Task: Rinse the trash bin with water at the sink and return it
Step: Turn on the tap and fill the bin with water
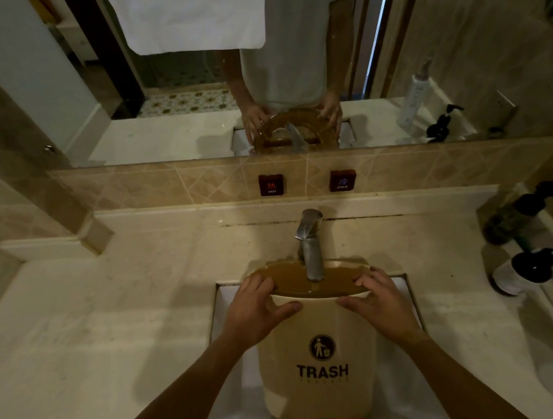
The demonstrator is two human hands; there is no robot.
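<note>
One beige trash bin [319, 364] marked "TRASH" stands upright in the sink [225, 315], set into the counter's [112, 321] front middle, with its open top under the single faucet [311, 246]. The left hand [253, 310] and right hand [383, 303] each grip its rim, fingers curled over the top, thumbs on the front. Two dark pump bottles [524, 269] stand at the counter's right edge. Two labels [271, 185], HOT and COLD, sit on the tiled wall.
</note>
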